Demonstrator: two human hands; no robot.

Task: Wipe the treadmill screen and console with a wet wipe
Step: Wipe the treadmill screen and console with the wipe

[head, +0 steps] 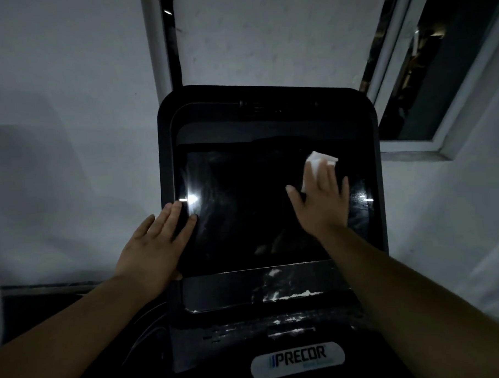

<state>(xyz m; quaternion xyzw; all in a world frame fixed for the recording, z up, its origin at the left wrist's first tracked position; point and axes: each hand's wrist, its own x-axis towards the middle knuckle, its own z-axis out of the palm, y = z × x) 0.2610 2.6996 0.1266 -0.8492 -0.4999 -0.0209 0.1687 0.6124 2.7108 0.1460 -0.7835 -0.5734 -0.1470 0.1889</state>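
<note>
A pale wall (67, 111) with a window frame (429, 141) at its upper right stands behind the black treadmill console (267, 108). Its dark screen (243, 206) fills the console's middle. The left hand (155, 244) lies flat, fingers straight, over the console's left edge. The right hand (322, 202), fingers straight and spread, presses a white wet wipe (317, 164) against the screen's upper right corner. A Precor badge (297, 361) sits at the console's bottom edge.

Both forearms bare to the frame edge — no sleeves, rings or watch showing.
</note>
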